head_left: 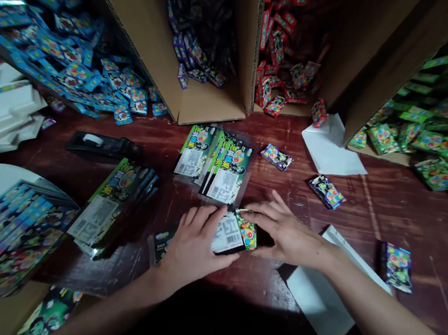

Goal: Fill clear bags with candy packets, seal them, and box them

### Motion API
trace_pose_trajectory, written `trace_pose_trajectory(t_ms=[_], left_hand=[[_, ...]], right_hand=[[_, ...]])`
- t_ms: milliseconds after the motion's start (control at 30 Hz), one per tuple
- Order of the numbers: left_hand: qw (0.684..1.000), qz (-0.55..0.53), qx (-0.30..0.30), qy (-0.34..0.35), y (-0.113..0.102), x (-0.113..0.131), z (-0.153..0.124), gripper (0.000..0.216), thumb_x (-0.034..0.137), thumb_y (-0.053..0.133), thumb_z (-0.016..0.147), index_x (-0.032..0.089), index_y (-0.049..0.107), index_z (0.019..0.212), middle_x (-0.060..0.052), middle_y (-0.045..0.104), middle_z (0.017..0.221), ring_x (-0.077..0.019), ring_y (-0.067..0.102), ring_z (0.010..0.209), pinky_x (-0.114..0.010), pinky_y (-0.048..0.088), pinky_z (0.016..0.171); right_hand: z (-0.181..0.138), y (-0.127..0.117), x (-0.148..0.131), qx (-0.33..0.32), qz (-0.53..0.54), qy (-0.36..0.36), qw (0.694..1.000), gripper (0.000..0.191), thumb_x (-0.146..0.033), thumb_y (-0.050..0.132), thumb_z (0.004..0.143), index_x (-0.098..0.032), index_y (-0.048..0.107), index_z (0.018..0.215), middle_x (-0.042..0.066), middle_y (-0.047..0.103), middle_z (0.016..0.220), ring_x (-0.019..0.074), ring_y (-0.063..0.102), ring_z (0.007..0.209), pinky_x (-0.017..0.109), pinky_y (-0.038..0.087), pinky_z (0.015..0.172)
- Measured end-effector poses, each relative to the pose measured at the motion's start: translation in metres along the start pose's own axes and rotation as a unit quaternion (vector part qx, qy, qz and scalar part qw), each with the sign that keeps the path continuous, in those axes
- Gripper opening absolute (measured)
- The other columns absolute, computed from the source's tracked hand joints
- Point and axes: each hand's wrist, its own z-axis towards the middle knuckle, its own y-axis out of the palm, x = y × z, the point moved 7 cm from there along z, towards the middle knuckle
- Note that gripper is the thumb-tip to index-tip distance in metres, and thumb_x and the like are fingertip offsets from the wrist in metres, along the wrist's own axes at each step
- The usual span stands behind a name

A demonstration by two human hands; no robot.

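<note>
Over the counter [444,247], I am watching the left hand [196,238] holding a labelled packet [226,236] with partly closed fingers. At its right end a small box [246,230] is showing, and the right hand [287,236] is touching it with half-open fingers, how firmly I cannot tell.

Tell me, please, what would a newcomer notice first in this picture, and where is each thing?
The eye would probably fall first on what lies in the cardboard boxes along the top: blue packets at the left, red packets near the middle, green packets at the right. Next, near the centre, come the left hand on a white-labelled pouch and the right hand touching a small colourful box.
</note>
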Motion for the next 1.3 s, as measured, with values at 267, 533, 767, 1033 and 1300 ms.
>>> trace_pose_trajectory(t_ms=[267,533,767,1033,1300], left_hand=[[0.999,-0.010,0.040,0.006,-0.009,-0.001,0.001,0.084,0.047,0.081,0.071,0.020,0.043,0.141,-0.014,0.056,0.130,-0.0353,0.054,0.116,-0.054,0.045,0.102],[0.998,-0.042,0.035,-0.032,-0.022,-0.012,0.007,0.085,0.046,0.084,0.066,0.023,0.042,0.137,-0.012,0.054,0.132,-0.0324,0.059,0.115,-0.051,0.049,0.098],[0.995,-0.090,0.014,-0.046,-0.030,-0.020,0.018,0.093,0.048,0.090,0.060,0.019,0.043,0.136,-0.016,0.060,0.131,-0.0391,0.058,0.120,-0.059,0.044,0.101],[0.867,-0.457,0.095,-0.175,-0.016,-0.038,0.018,0.038,0.040,0.050,0.101,0.022,0.048,0.135,-0.011,0.061,0.134,-0.0237,0.061,0.121,-0.041,0.049,0.102],[0.810,-0.558,0.022,-0.178,0.003,-0.044,-0.005,0.040,0.035,0.061,0.096,0.024,0.051,0.133,-0.005,0.067,0.115,-0.0171,0.066,0.097,-0.027,0.055,0.082]], right_hand=[[0.015,-0.016,-0.011,-0.022,0.009,-0.026,0.999,0.072,-0.040,0.077,0.084,-0.020,0.047,0.146,0.015,0.054,0.142,0.0288,0.050,0.135,0.061,0.006,0.126],[0.035,-0.032,-0.013,-0.032,0.059,-0.025,0.997,0.079,-0.033,0.079,0.081,-0.025,0.041,0.151,0.012,0.053,0.146,0.0278,0.049,0.137,0.059,0.007,0.126],[0.056,-0.049,-0.022,-0.084,0.076,-0.071,0.991,0.090,-0.031,0.078,0.085,-0.026,0.029,0.160,0.012,0.040,0.160,0.0285,0.032,0.151,0.053,0.019,0.127],[0.048,-0.033,0.001,0.167,0.281,0.137,0.935,0.049,-0.041,0.067,0.095,-0.029,0.053,0.140,0.006,0.067,0.130,0.0225,0.066,0.114,0.041,0.055,0.100],[0.018,0.010,-0.014,0.248,0.346,0.230,0.875,0.041,-0.036,0.070,0.093,-0.033,0.058,0.132,0.004,0.065,0.129,0.0211,0.063,0.117,0.039,0.053,0.100]])
